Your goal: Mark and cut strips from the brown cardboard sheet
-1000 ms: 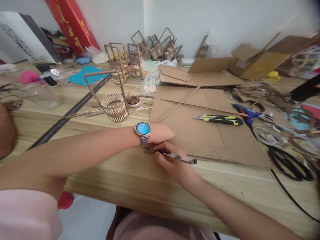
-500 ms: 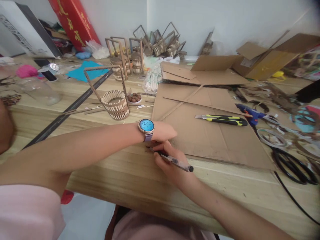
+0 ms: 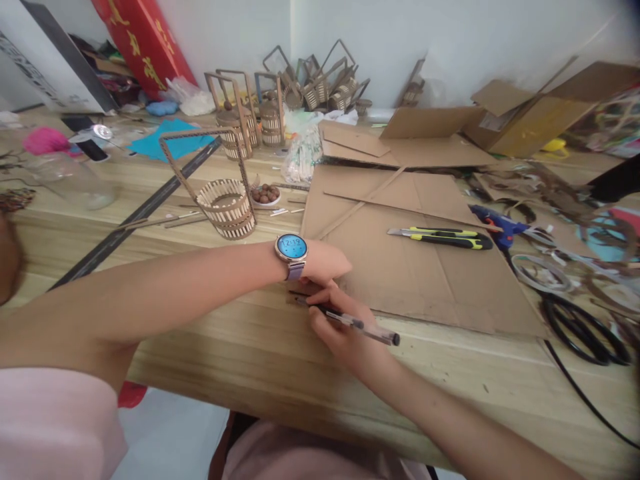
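My right hand (image 3: 345,327) is closed on a pen (image 3: 357,325) with a clear barrel and dark ends. The pen slants, its dark tip pointing left, just below my left wrist. My left hand (image 3: 327,260), with a round watch (image 3: 291,247) at its wrist, bends over the lower left edge of a cardboard sheet (image 3: 400,280). Its fingers are hidden behind the wrist and my right hand. A small woven basket (image 3: 227,208) with a tall handle stands beyond my left forearm. On the cardboard lies a yellow and black utility knife (image 3: 443,238).
Several more handled baskets (image 3: 273,120) stand along the wall. A dish of brown beads (image 3: 265,194) sits beside the near basket. At right lie a blue glue gun (image 3: 505,227), black-handled scissors (image 3: 585,330) and strips in rolls. An open carton (image 3: 540,120) stands at the back right.
The pen has shifted in my right hand, its rear end reaching a little further right. My left hand keeps its place over the cardboard edge. The whole view has shifted slightly.
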A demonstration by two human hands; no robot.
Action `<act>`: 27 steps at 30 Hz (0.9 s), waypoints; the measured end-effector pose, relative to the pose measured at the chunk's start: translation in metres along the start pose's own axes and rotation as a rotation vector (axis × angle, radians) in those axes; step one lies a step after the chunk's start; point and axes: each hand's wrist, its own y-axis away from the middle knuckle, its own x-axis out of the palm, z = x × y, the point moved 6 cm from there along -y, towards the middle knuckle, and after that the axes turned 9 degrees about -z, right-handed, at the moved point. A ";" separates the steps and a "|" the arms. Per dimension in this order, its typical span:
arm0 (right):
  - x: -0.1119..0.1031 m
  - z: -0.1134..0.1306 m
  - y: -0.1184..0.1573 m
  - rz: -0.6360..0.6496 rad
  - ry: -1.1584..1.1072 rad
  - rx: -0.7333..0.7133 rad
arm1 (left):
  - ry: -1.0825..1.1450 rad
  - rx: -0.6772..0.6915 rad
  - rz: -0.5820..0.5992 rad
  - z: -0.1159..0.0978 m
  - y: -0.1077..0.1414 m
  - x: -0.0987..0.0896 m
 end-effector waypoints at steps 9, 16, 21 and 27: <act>0.009 0.000 -0.005 0.008 0.028 -0.013 | 0.013 0.005 0.012 0.000 0.000 0.000; 0.012 0.003 -0.007 -0.027 0.045 -0.063 | 0.002 -0.002 0.008 0.000 -0.002 0.001; 0.010 0.004 -0.010 -0.017 0.047 -0.060 | 0.030 -0.002 -0.011 0.004 -0.006 0.004; 0.010 0.003 -0.009 -0.012 0.019 -0.060 | 0.076 -0.006 -0.028 0.008 -0.010 0.008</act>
